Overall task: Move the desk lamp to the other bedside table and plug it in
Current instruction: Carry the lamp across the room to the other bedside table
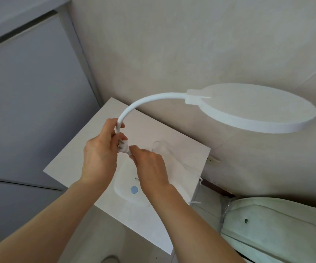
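A white desk lamp (255,108) stands on a pale bedside table (100,149); its curved neck arches up to a round flat head at the right. Its base (124,188) carries a blue round button. My left hand (98,154) is wrapped around the lower neck and also touches the white plug (124,148). My right hand (149,166) pinches the plug's cord end just right of it. The thin white cord (164,149) loops over the tabletop toward the table's right edge.
A beige wall runs behind the table, with a white wall socket (211,161) low beside the table's right side. A grey cabinet or door (30,92) fills the left. A pale green mattress corner (276,230) lies at bottom right.
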`<action>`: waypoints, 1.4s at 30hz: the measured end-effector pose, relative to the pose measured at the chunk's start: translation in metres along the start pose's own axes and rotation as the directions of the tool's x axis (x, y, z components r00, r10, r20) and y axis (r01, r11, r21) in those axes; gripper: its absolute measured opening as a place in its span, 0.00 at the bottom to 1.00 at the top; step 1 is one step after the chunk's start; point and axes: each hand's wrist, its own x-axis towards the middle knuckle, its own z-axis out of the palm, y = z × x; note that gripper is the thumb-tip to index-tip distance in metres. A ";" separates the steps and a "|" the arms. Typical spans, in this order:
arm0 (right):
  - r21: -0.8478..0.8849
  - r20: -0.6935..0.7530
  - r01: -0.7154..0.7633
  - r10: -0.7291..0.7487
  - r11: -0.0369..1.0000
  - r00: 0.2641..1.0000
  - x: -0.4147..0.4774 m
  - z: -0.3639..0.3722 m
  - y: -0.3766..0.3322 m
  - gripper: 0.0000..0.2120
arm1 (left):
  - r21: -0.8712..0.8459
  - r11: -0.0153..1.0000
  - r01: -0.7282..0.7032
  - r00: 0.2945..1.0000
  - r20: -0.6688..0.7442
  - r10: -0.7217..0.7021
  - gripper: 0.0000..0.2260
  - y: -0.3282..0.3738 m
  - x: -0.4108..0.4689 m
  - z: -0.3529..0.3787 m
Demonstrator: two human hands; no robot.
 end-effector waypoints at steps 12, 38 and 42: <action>-0.036 0.005 0.035 -0.035 0.999 0.999 -0.028 -0.065 -0.006 0.15 | -0.054 0.994 -0.095 0.990 0.095 0.100 0.12 0.062 -0.004 -0.029; -0.321 -0.158 -0.062 0.011 0.945 0.987 -0.099 -0.343 -0.093 0.10 | -0.256 0.913 -0.317 0.911 0.187 0.369 0.11 0.318 -0.024 -0.145; -0.337 -0.189 -0.090 0.026 0.937 0.982 -0.103 -0.363 -0.110 0.10 | -0.273 0.901 -0.337 0.897 0.197 0.395 0.13 0.336 -0.025 -0.165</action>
